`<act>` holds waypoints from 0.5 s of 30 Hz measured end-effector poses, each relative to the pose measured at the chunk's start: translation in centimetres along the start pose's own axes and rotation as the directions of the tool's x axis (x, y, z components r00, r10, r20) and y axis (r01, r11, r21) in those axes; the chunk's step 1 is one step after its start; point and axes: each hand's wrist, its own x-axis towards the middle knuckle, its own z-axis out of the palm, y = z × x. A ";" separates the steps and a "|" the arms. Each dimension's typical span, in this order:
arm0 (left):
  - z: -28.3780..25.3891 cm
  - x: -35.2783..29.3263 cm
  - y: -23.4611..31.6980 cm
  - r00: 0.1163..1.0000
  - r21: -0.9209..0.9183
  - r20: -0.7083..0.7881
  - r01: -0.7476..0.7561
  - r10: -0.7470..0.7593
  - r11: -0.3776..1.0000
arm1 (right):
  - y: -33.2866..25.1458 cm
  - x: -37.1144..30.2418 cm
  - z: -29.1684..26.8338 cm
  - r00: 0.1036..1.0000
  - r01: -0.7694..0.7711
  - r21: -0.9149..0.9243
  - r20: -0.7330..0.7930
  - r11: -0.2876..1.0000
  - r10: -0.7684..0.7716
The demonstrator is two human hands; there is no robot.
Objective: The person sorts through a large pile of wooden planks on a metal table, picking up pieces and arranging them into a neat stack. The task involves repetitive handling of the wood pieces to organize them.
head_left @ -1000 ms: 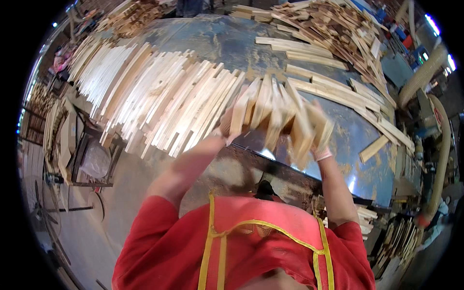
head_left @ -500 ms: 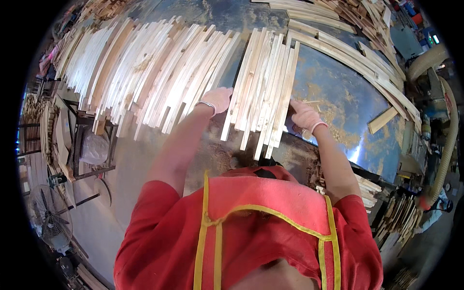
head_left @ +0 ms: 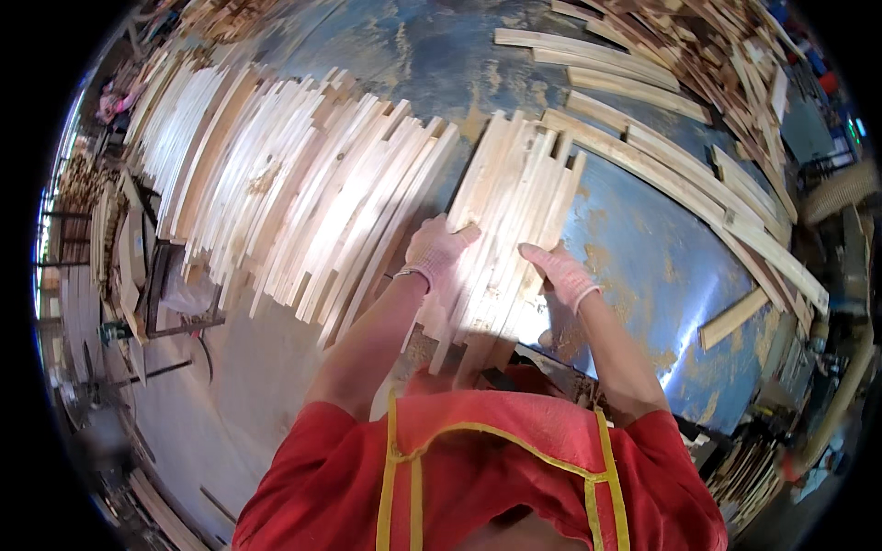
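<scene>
- Two gloved hands I see laid flat on one batch of wooden slats (head_left: 514, 230): the left hand (head_left: 436, 253) rests open on its left edge, the right hand (head_left: 556, 271) open, fingers spread, on its right side.
- That batch lies on the blue worktable (head_left: 643, 266), running toward 12 o'clock; its near ends overhang the table edge. I cannot count its slats.
- At 10 o'clock one broad spread of slats (head_left: 285, 193) lies just beside the batch, crowding the left hand.
- From 12 to 3 o'clock, a heap of longer strips (head_left: 698, 156) borders the table.
- One short offcut (head_left: 732, 319) lies alone at 3 o'clock.
</scene>
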 end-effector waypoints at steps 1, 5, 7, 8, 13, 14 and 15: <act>-0.5 0.4 -0.5 0.999 0.062 0.009 -0.045 0.044 0.997 | -0.6 0.0 0.1 0.998 -0.001 0.120 0.056 0.993 -0.006; -5.5 2.2 1.6 0.998 0.155 -0.053 -0.032 0.041 0.987 | -5.7 -1.3 2.6 0.989 0.048 0.386 0.111 0.921 -0.098; -10.1 2.0 2.8 0.996 0.152 -0.053 -0.067 0.076 0.986 | -8.1 -0.4 4.0 0.990 0.034 0.344 0.120 0.938 -0.079; -11.8 2.1 1.5 0.981 0.164 -0.132 -0.120 0.142 0.979 | -9.5 0.0 5.5 0.981 0.035 0.339 0.167 0.940 -0.097; -21.8 0.6 -4.2 0.954 0.336 -0.257 -0.060 0.152 0.940 | -15.9 -0.7 16.0 0.943 0.048 0.305 0.301 0.951 -0.144; -23.7 0.9 -5.6 0.952 0.351 -0.275 -0.032 0.135 0.936 | -16.3 0.1 18.2 0.937 0.023 0.281 0.328 0.960 -0.119; -24.3 2.4 -8.4 0.920 0.407 -0.348 -0.025 0.180 0.913 | -16.5 0.5 20.8 0.923 0.001 0.302 0.367 0.953 -0.118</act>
